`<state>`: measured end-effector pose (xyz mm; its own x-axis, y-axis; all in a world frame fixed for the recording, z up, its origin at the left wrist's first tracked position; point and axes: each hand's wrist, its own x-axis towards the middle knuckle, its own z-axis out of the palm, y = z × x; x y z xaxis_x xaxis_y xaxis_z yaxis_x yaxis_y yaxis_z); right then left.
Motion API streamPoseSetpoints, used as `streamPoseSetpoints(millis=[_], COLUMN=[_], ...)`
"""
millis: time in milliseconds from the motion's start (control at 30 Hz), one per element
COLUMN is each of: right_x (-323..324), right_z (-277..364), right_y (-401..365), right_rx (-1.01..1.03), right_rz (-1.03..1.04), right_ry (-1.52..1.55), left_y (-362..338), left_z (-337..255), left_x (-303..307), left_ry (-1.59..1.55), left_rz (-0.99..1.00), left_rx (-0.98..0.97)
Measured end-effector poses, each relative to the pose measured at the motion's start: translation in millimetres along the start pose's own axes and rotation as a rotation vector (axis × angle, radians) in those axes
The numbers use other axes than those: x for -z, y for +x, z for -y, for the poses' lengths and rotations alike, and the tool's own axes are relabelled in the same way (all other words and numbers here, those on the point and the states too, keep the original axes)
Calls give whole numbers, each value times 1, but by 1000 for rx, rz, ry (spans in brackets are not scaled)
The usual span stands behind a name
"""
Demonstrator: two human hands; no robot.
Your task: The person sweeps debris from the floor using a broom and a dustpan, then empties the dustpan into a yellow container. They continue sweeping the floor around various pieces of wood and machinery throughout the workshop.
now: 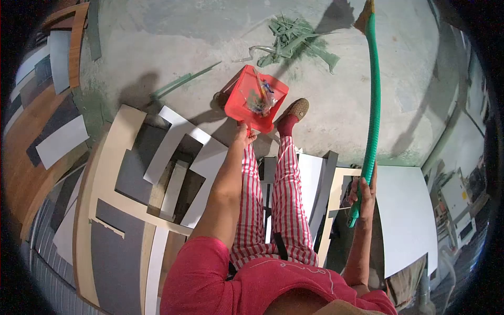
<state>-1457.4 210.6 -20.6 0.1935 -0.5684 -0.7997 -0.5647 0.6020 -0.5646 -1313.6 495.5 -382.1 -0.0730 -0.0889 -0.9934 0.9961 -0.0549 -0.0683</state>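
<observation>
The red dustpan (236, 101) is in front of the person, above or on the floor (173, 31); I cannot tell surely which. The left hand (244, 137) grasps it by its short handle, probably because this lets the pan be balanced, so that the mixed rubbish (261, 101) inside does not slide out. The handle points back to the person, and the long axis of the dustpan goes forward from there; its open edge seems to face away from the body. To the right of the dustpan, well apart, the right hand (366, 193) is closed around the near end of a green broom (375, 89). The broom's long axis goes almost straight away from the person, with its head (363, 18) pointing forward, cut by the edge of view; perhaps it is held so to have long reach. Beyond the dustpan, slightly to its right, lies a pile of green scraps (291, 38), and to its left are thin green strips (184, 81).
</observation>
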Motion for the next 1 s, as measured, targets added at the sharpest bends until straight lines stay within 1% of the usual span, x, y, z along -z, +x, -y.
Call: streamPoseSetpoints(millis=[67, 133, 233, 267, 333, 400, 467, 500, 533, 567, 633, 667, 700, 733, 767, 833, 867, 900, 967, 1000], right_x=[2, 3, 3, 4, 4, 4, 7, 8, 10, 10, 11, 10, 9, 8, 10, 18, 20, 21, 14, 13], right_z=[-7, -10, -15, -16, -16, -18, -25, -28, -29, -28, -27, -29, -25, -22, -22, -28, -29, -30, -30, -36], right_y=[2, 2, 4, 3, 0, -1, 0, 0, 1, 0, 0, 2, 3, 4, 6, 16, 23, 26, 33, 35], right_rx=[8, 2, -42, -34, -47, -65, -55, -48, -47, -46, -79, -74, -74, -74, -69, -68, -36, -56, -42, -44], right_rz=[23, 17, -4, 19, 17, 21, 34, 48, 64, 64, 47, 47, 24, 0, -1, -23, 10, 34, 78, 109], right_ry=[-11, -79, -106, -76, -82, -74, -63, -49, -46, -48, -78, -80, -148, -215, -218, -345, -398, -382, -497, -458], left_y=[-5, -14, -25, -26, -28, -25, -19, -16, 1, 5, 15, 25, 28, -4, -7, -1, 3, 9, -19, -32], left_z=[-1, 1, 11, 13, 14, 13, 6, 0, -1, -9, -24, -34, -39, -55, -62, -86, -95, -100, -121, -127], left_x=[-8, -15, -24, -26, -32, -36, -42, -43, -37, -38, -41, -41, -42, -61, -66, -69, -69, -68, -86, -96], left_ry=[-108, -95, -69, -58, -97, -137, -124, -127, -129, -132, -166, -99, -33, -10, -13, 57, 68, 65, 123, 107], left_rz=[-51, -36, -9, 4, -4, -10, -47, -45, 4, 53, 25, 32, 39, -15, -10, 3, 76, 83, 23, -57], left_rx=[-13, -41, -103, -136, -119, -98, -139, -138, -131, -124, -118, -151, -183, -227, -229, -270, -262, -265, -281, -290])
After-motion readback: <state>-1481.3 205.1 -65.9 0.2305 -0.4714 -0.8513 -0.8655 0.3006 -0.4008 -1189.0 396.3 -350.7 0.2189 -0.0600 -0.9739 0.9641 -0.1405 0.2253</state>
